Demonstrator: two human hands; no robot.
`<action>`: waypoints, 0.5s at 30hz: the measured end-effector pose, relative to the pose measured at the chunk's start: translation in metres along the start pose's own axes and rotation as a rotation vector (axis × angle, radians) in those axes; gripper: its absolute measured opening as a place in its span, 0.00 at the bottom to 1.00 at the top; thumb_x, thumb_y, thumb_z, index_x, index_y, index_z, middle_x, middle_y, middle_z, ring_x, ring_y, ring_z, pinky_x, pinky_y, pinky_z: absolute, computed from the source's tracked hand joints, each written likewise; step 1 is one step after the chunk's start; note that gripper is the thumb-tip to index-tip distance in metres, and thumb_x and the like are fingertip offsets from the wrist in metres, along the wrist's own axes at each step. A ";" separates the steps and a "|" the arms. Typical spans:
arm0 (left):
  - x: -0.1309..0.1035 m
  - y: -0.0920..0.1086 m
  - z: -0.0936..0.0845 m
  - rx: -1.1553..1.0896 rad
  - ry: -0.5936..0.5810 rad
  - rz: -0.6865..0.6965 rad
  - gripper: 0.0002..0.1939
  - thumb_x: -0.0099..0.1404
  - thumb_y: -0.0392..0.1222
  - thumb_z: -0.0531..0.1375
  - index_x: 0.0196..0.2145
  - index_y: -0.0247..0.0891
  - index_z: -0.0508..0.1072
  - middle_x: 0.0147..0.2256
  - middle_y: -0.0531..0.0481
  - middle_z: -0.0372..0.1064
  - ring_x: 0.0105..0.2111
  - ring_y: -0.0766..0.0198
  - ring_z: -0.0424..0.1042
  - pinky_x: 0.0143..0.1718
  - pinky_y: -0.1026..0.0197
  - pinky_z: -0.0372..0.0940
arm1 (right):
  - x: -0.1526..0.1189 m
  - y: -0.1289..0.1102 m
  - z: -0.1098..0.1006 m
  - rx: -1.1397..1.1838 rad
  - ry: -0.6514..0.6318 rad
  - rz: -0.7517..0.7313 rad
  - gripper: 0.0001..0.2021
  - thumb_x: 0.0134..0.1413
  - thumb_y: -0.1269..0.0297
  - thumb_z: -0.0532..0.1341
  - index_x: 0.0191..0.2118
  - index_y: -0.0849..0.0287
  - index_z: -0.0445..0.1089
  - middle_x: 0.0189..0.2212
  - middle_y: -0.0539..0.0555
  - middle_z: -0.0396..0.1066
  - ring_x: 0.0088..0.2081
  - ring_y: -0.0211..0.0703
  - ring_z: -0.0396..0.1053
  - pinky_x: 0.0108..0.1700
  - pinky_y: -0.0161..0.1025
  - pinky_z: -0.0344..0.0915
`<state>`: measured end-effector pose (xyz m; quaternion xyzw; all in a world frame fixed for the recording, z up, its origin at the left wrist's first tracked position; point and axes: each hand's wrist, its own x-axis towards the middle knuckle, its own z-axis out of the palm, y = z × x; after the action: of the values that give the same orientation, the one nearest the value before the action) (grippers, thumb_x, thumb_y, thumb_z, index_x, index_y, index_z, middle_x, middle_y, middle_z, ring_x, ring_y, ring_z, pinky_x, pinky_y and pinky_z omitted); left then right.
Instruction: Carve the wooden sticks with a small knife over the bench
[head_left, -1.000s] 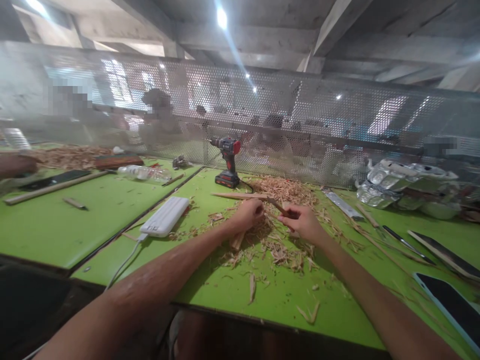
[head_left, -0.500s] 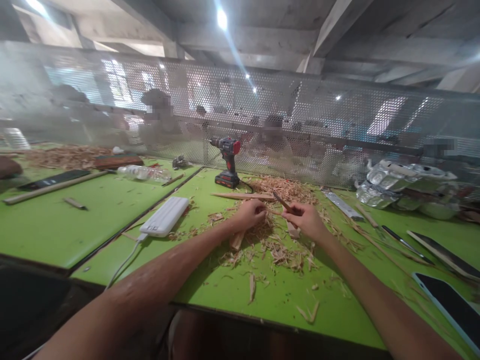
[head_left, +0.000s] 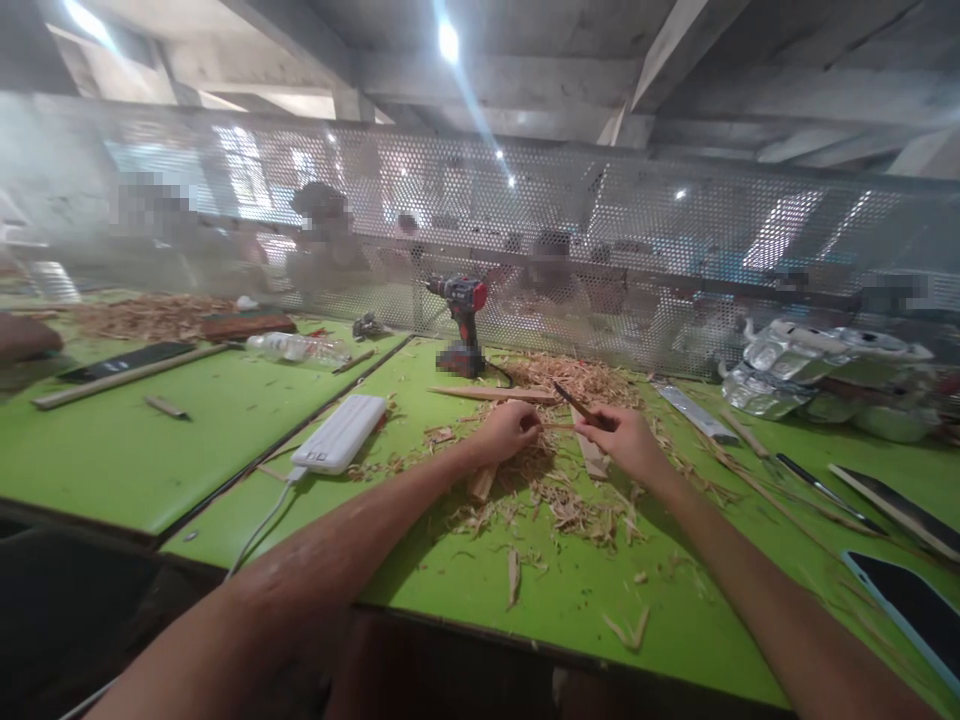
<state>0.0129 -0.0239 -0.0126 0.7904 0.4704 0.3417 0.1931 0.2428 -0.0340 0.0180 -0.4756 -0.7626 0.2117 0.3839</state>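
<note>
My left hand (head_left: 510,432) is closed, its fingers pinching a thin wooden stick (head_left: 559,427) that reaches across toward the other hand. Closed around a slim knife (head_left: 574,403) with a brown handle and dark blade, my right hand (head_left: 624,440) meets the stick's far end. The knife points up and to the left. Beneath the right hand lies a flat piece of wood (head_left: 594,460), partly covered. Another wooden piece (head_left: 484,484) sticks out below my left hand. Curled wood shavings (head_left: 581,512) surround both hands. Just behind them rests a long pointed wood strip (head_left: 487,394).
A cordless drill (head_left: 463,320) stands behind my hands, before a perforated metal screen (head_left: 645,240). A white power bank (head_left: 341,432) with a cable lies left. Rightward are a metal bar (head_left: 697,412), foil-wrapped bundles (head_left: 832,365) and a phone (head_left: 907,615). People sit beyond the screen.
The view has shifted slightly, so everything sits a little further right. More of the flat wood piece shows beneath my right hand. Both hands keep their hold.
</note>
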 end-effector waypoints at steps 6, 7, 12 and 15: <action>0.003 -0.002 0.005 0.010 0.048 -0.052 0.07 0.62 0.29 0.61 0.27 0.36 0.72 0.28 0.50 0.70 0.30 0.62 0.65 0.33 0.61 0.57 | 0.000 -0.001 0.007 0.000 -0.015 -0.051 0.24 0.50 0.38 0.69 0.26 0.57 0.74 0.19 0.50 0.64 0.24 0.41 0.59 0.28 0.39 0.53; 0.003 -0.002 0.006 0.002 0.059 -0.053 0.08 0.62 0.29 0.61 0.26 0.36 0.71 0.27 0.51 0.69 0.30 0.62 0.64 0.33 0.61 0.56 | -0.001 -0.002 0.008 0.007 -0.016 -0.058 0.23 0.50 0.39 0.69 0.26 0.57 0.74 0.20 0.50 0.64 0.24 0.40 0.59 0.28 0.39 0.54; 0.000 -0.002 0.005 -0.020 0.087 -0.046 0.10 0.61 0.28 0.60 0.25 0.38 0.67 0.25 0.54 0.64 0.29 0.64 0.60 0.32 0.61 0.53 | -0.008 -0.008 0.015 0.030 -0.058 -0.060 0.20 0.52 0.44 0.69 0.26 0.57 0.73 0.19 0.49 0.62 0.24 0.40 0.58 0.27 0.38 0.53; 0.000 -0.001 0.004 -0.032 0.094 -0.039 0.10 0.61 0.28 0.60 0.24 0.38 0.67 0.24 0.55 0.62 0.28 0.65 0.59 0.32 0.61 0.52 | -0.010 -0.008 0.016 0.062 -0.072 -0.029 0.21 0.53 0.43 0.69 0.26 0.57 0.73 0.18 0.48 0.60 0.23 0.39 0.56 0.26 0.38 0.52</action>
<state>0.0153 -0.0237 -0.0164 0.7609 0.4887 0.3823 0.1898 0.2281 -0.0459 0.0103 -0.4444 -0.7759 0.2465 0.3737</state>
